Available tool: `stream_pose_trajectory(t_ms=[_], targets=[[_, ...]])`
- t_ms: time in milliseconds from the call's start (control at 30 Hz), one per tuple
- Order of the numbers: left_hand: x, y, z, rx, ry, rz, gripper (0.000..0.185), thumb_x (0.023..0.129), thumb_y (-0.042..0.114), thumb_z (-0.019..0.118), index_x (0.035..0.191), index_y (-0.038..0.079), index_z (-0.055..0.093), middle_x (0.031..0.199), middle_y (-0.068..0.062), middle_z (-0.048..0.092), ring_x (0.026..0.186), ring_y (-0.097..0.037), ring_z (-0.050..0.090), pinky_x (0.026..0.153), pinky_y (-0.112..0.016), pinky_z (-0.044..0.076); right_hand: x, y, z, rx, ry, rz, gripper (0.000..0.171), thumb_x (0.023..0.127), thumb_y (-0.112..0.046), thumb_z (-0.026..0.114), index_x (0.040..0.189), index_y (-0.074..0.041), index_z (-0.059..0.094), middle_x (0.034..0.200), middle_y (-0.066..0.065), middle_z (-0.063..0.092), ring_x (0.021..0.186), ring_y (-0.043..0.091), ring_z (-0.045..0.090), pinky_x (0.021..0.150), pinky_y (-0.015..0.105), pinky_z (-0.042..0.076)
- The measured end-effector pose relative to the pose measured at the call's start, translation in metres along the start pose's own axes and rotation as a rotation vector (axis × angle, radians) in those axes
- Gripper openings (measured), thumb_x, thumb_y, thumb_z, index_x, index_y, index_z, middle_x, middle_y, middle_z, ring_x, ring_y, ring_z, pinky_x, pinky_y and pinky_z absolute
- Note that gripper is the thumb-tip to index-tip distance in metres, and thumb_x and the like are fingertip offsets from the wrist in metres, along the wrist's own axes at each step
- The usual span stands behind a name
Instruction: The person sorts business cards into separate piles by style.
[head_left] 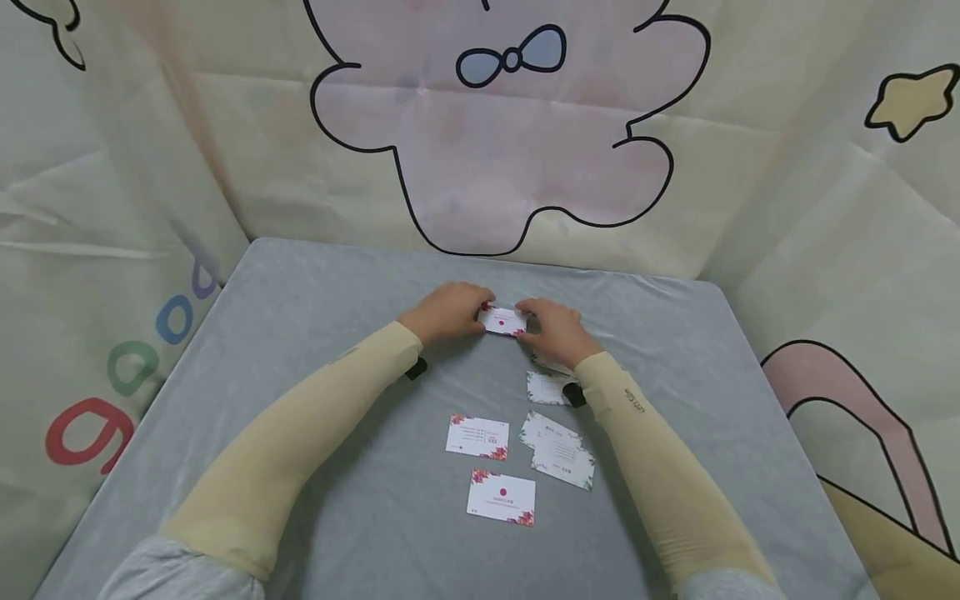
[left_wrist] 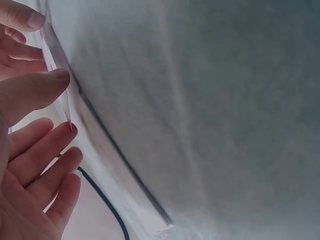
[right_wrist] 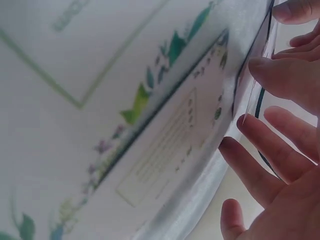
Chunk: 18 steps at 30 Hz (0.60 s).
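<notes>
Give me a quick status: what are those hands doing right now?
Left hand and right hand pinch one red-flowered card between them, above the grey table. Five more cards lie nearer the person. Nothing in the way.

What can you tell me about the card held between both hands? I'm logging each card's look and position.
The held card is a small white rectangle with red-pink floral corners and a red dot near its middle, seemingly thin paper. It sits lengthwise toward the far middle of the grey table, pinched at its short ends by the left hand and right hand. Whether it touches the cloth cannot be told. Its print is too small to read.
</notes>
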<state>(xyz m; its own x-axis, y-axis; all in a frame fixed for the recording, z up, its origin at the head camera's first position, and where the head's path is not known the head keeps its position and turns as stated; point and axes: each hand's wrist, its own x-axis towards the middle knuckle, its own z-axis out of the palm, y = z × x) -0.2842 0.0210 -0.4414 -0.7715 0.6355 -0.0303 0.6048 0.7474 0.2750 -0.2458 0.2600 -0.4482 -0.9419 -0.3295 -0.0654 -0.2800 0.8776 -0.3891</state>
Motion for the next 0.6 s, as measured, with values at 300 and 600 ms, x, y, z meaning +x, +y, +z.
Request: stream_pose_trajectory(t_ms=[300,600], targets=[[0.0063,-0.0029,0.0025,-0.023,-0.039,-0.037,0.052,0.102,0.025,0.076,0.15,0.009,0.062,0.125,-0.005,0.074,0.105,-0.02,0.064,0.108,-0.043,0.055,0.0034,0.004,0.0032,0.002,-0.004,0.025,0.056,0.1,-0.024,0.077,0.153,-0.012,0.06,0.156,0.014,0.061,0.149,0.035,0.054,0.113,0.072,0.037],[0.0068,0.0001,0.0035,-0.027,-0.046,-0.042,0.051,0.102,0.024,0.075,0.149,0.009,0.062,0.124,-0.005,0.073,0.106,-0.021,0.064,0.109,-0.042,0.055,0.0022,0.0063,0.0045,0.012,-0.005,0.041,0.056,0.1,-0.023,0.076,0.153,-0.012,0.06,0.157,0.015,0.061,0.15,0.037,0.053,0.116,0.077,0.034]])
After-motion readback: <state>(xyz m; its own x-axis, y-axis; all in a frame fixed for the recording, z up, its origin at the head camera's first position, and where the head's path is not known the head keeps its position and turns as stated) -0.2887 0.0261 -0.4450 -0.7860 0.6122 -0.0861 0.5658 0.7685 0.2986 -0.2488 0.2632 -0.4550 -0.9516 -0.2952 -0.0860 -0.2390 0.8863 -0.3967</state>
